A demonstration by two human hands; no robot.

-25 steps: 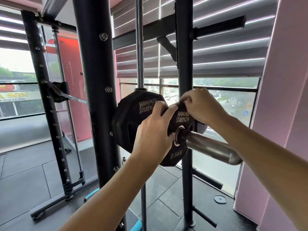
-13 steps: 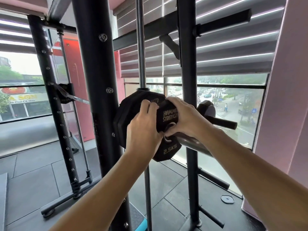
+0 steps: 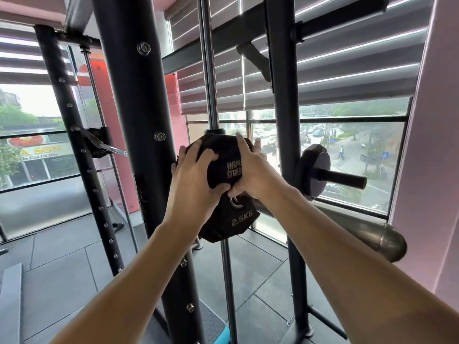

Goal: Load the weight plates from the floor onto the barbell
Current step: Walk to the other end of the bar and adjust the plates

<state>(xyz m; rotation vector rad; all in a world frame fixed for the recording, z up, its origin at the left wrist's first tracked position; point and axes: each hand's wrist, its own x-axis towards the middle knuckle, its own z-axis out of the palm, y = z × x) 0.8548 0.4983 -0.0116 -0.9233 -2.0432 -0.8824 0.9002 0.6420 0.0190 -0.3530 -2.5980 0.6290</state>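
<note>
Both grips are pressed flat on the small plate: the left hand [image 3: 196, 180] wraps the plate's left edge with its fingers spread over the face, and the right hand [image 3: 250, 170] covers the upper right, fingers curled over the top rim. Neither pinches; they push with palms and fingers.

That 2.5 kg plate [image 3: 231, 217] sits on the barbell sleeve [image 3: 357, 227], its steel-ringed hole just visible below the thumbs, far along the sleeve and close against a larger black plate [image 3: 213, 140] whose top edge shows behind the fingers. Whether the two plates touch cannot be told, since the hands cover the gap.

What could go wrong, as I judge it: the left fingers reach round the plate's rim towards the larger plate, so a last shove could nip them between the two. If the plate tilts on the sleeve it may bind and stop short, and no collar is visible on the sleeve to hold it.

Just behind stands the rack upright [image 3: 139, 150]; farther off, a storage peg [image 3: 340, 178] sticks out from the rear post before the window.
</note>
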